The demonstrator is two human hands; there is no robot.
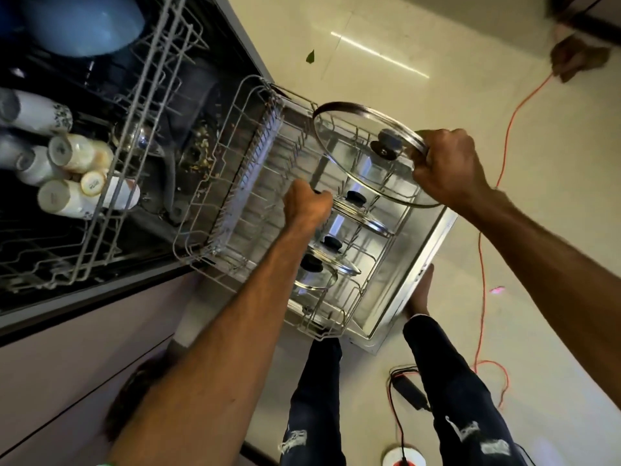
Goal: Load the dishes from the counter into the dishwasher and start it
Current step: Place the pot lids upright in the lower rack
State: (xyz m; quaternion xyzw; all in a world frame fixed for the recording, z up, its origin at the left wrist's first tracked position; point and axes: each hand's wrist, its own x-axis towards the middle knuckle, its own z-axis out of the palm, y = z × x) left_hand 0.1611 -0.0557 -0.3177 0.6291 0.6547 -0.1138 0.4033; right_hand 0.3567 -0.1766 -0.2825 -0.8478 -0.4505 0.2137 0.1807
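Note:
My right hand [447, 164] grips the rim of a large glass lid [356, 142] with a dark knob, held tilted over the pulled-out lower rack [235, 169] of the open dishwasher. My left hand [307, 205] is curled on the wires in the middle of that rack, next to a standing glass lid [361, 210]. Two more glass lids [322, 264] with black knobs stand in the rack's near part. The upper rack [111, 136] holds several white cups [60, 169] and a blue bowl [84, 25].
The open dishwasher door [413, 280] lies flat under the lower rack. An orange cable [484, 264] runs across the pale floor at right, with a black adapter [411, 393] near my feet. Another person's hand [574, 60] shows at the top right. A grey cabinet front [67, 364] is at lower left.

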